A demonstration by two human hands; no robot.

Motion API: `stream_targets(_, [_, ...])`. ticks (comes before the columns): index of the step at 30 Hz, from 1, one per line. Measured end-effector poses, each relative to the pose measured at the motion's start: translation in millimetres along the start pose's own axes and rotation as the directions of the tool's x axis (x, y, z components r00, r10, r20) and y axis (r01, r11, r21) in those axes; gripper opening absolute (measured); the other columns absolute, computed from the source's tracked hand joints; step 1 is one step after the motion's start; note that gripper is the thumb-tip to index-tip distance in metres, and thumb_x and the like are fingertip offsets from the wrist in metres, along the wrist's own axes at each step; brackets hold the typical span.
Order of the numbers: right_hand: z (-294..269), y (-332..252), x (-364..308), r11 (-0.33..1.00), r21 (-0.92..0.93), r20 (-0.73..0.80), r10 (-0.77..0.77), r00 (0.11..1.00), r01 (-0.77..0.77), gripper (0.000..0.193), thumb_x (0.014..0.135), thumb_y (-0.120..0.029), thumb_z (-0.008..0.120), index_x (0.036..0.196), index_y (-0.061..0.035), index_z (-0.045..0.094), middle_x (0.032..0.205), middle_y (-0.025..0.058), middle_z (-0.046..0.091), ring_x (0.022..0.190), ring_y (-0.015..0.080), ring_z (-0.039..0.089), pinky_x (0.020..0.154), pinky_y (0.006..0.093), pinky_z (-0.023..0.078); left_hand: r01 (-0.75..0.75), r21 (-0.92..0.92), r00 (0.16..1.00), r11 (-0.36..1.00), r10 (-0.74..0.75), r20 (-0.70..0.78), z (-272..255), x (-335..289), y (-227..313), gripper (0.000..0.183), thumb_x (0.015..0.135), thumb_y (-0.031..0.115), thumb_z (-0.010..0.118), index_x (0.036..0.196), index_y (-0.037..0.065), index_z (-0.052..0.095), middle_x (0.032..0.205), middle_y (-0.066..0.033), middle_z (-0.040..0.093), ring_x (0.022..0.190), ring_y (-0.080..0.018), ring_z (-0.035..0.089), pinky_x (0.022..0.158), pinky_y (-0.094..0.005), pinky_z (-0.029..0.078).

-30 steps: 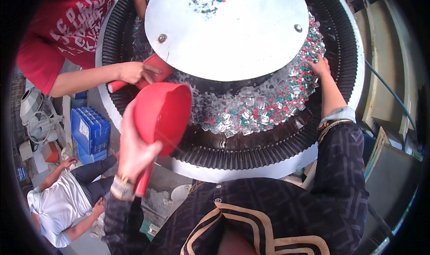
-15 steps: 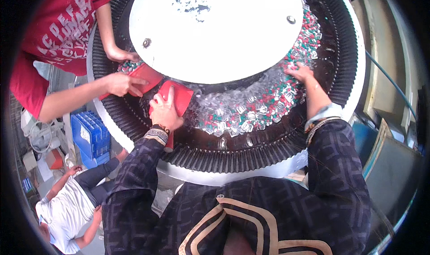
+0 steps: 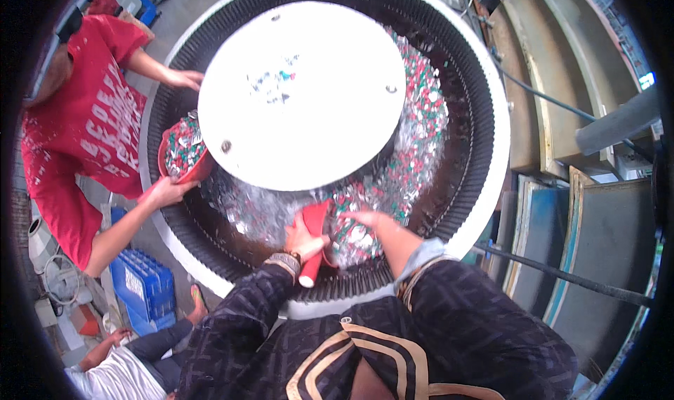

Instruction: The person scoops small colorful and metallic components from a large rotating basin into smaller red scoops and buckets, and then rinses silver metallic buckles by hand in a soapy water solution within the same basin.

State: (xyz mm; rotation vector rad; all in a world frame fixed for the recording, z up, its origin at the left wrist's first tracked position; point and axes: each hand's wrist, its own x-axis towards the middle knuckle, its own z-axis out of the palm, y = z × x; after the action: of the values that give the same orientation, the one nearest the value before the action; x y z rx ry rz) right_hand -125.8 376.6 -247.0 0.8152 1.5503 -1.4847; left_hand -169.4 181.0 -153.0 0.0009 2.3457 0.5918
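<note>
A round, ribbed black trough (image 3: 330, 284) with a white outer rim (image 3: 491, 112) surrounds a white domed centre (image 3: 309, 126). Loose small red, green, white and clear pieces (image 3: 421, 91) lie in the channel. My left hand (image 3: 303, 240) grips a red scoop (image 3: 316, 217), tilted down among the pieces at the near side. Just right of the scoop's mouth, my right hand (image 3: 368, 219) reaches over the pieces with its fingers stretched toward it. Part of the scoop's inside is hidden from me.
At the left a co-worker in a red shirt (image 3: 105, 119) holds another red scoop (image 3: 199, 167) full of pieces over the trough. Blue crates (image 3: 144, 280) and a seated person (image 3: 126, 368) are below left. Curved metal panels (image 3: 597, 245) and a dark bar (image 3: 562, 266) stand right.
My view has shifted. My right hand has come in toward the scoop in my left hand. The co-worker's scoop has risen, filled with pieces, and their other hand has left the pieces.
</note>
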Motion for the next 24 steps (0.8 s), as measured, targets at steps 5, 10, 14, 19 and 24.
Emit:
stream_targets(5, [54, -22, 2, 0.894, 0.444, 0.284, -0.077, 0.956, -0.060, 0.066, 0.081, -0.059, 0.049, 0.131, -0.0169, 0.045, 0.131, 0.0142, 0.045, 0.118, 0.0338, 0.043, 0.094, 0.0562, 0.035, -0.065, -0.378, 0.985, 0.923, 0.120, 0.123, 7, 19, -15, 0.087, 0.056, 0.018, 0.069, 0.132, 0.002, 0.029, 0.114, -0.0260, 0.052, 0.099, -0.0362, 0.058, 0.081, -0.0417, 0.051])
stream_targets(10, [67, -78, -53, 0.943, -0.325, 0.352, 0.042, 0.935, 0.080, 0.068, 0.082, -0.053, 0.050, 0.138, -0.0168, 0.037, 0.143, 0.0149, 0.033, 0.125, 0.0345, 0.041, 0.091, 0.0644, 0.037, -0.044, -0.657, 0.902, 0.753, 0.313, 0.299, -9, 29, -43, 0.072, 0.061, 0.009, 0.061, 0.126, -0.005, 0.032, 0.102, -0.0135, 0.054, 0.087, -0.0211, 0.056, 0.072, -0.0322, 0.049])
stream_targets(14, [56, -93, -132, 0.311, -0.924, 0.046, -0.486, 0.873, 0.222, 0.043, 0.085, -0.041, 0.051, 0.115, -0.0099, 0.056, 0.118, 0.0221, 0.053, 0.104, 0.0348, 0.057, 0.078, 0.0453, 0.051, -0.120, -0.796, 0.814, 0.593, 0.518, 0.263, -25, 23, -42, 0.072, 0.065, 0.006, 0.056, 0.132, 0.001, 0.029, 0.105, -0.0143, 0.053, 0.085, -0.0248, 0.058, 0.072, -0.0346, 0.052])
stream_targets(19, [25, -125, -265, 0.202, -0.978, -0.143, -0.832, 0.535, 0.054, 0.036, 0.082, -0.040, 0.059, 0.097, -0.0072, 0.061, 0.079, 0.0141, 0.064, 0.077, 0.0329, 0.064, 0.069, 0.0436, 0.052, 0.078, -0.907, 0.712, 0.415, 0.613, 0.342, -65, -43, -24, 0.072, 0.069, 0.004, 0.049, 0.137, 0.008, 0.025, 0.116, -0.0180, 0.050, 0.091, -0.0328, 0.060, 0.061, -0.0469, 0.057])
stream_targets(24, [-25, -204, -407, 0.061, -0.925, 0.133, -0.873, -0.469, -0.376, 0.020, 0.065, -0.022, 0.071, 0.072, -0.0073, 0.060, 0.069, 0.0115, 0.058, 0.069, 0.0287, 0.057, 0.060, 0.0386, 0.045, -0.013, -0.988, 0.786, 0.151, 0.613, 0.083, -69, -69, -52, 0.068, 0.070, 0.003, 0.047, 0.136, 0.008, 0.029, 0.117, -0.0187, 0.051, 0.095, -0.0339, 0.060, 0.062, -0.0516, 0.056])
